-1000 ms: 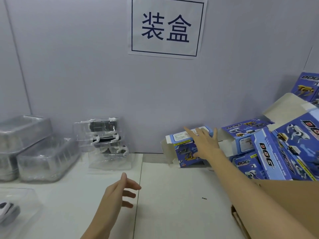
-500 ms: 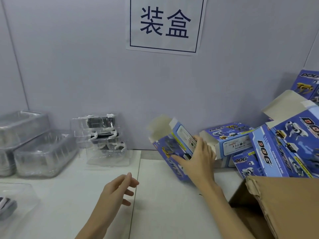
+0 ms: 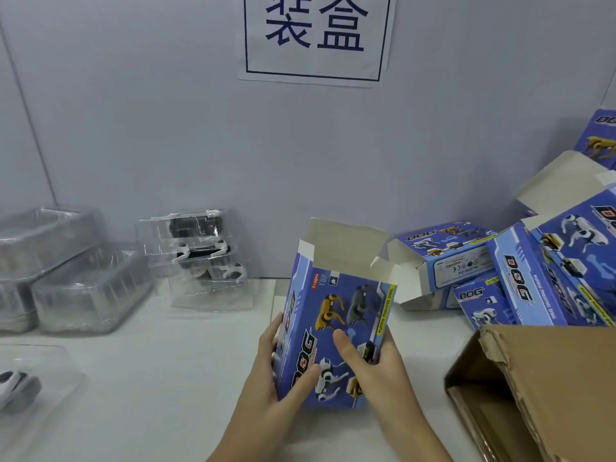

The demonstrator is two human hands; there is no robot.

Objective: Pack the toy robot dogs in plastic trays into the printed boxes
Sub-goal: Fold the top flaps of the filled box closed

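Fingers of the left hand (image 3: 266, 378) and right hand (image 3: 376, 368) clamp the lower sides of an upright blue printed cardboard box (image 3: 336, 315), top flaps open, above the white table (image 3: 150, 378); clear plastic trays with toy dogs (image 3: 200, 258) stand far left.

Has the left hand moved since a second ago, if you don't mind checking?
Yes. The left hand has moved right, away from the stacked trays, and now grips the printed box.

Bare white table (image 3: 173, 395) lies open left of centre; box pile (image 3: 520, 278) and carton (image 3: 546, 378) crowd the right.
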